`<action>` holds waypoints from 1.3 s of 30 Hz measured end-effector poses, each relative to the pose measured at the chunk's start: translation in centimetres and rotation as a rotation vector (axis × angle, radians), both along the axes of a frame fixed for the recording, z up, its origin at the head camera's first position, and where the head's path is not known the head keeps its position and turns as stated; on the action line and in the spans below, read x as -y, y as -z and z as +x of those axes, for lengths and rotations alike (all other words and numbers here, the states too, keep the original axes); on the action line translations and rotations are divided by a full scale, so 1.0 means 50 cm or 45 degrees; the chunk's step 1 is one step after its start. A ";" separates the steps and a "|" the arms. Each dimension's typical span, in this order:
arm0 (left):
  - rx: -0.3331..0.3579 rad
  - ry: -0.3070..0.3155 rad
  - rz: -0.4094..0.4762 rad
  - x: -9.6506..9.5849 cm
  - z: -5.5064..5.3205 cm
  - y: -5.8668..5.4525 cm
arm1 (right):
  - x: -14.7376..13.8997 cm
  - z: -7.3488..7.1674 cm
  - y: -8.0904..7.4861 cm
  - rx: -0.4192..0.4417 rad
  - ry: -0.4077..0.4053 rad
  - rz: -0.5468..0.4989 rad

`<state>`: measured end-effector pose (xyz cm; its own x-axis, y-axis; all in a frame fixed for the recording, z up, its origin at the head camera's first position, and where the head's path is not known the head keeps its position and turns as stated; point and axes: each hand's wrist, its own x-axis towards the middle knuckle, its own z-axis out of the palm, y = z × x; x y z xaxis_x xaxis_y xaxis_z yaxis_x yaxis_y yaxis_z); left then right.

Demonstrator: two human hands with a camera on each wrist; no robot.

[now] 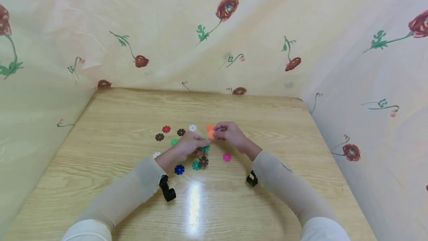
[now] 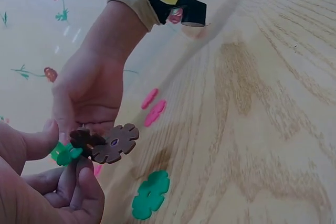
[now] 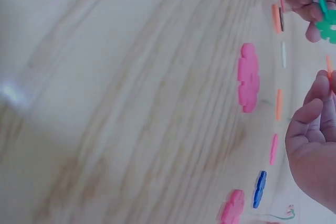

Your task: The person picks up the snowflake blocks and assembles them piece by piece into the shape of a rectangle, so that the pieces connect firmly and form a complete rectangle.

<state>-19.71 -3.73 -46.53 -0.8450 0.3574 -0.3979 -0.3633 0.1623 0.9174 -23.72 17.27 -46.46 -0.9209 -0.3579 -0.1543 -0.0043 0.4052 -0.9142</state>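
Note:
In the head view my left hand (image 1: 188,146) holds a small cluster of flower-shaped plastic discs slotted together. The left wrist view shows its parts: a brown disc (image 2: 116,144), a darker brown one set crosswise to it, and a green disc (image 2: 67,154) between thumb and fingers. To the right, my right hand (image 1: 231,134) pinches an orange disc (image 1: 211,134) close to the cluster; in the right wrist view only that disc's thin edge (image 3: 329,62) shows above the fingertips. A second orange disc (image 1: 209,127) lies just behind it. A teal-green disc (image 1: 196,165) lies on the table below the cluster.
Loose discs lie around the hands on the wooden table (image 1: 133,114): red (image 1: 166,129), white (image 1: 192,127), dark brown (image 1: 159,137), blue (image 1: 179,169) and pink (image 1: 226,157) among them. Flower-printed sheeting (image 1: 174,48) walls the back and sides.

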 end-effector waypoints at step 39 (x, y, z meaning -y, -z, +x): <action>-0.087 -0.047 -0.016 -0.016 0.002 -0.009 | 0.014 0.007 -0.040 -0.044 -0.051 -0.090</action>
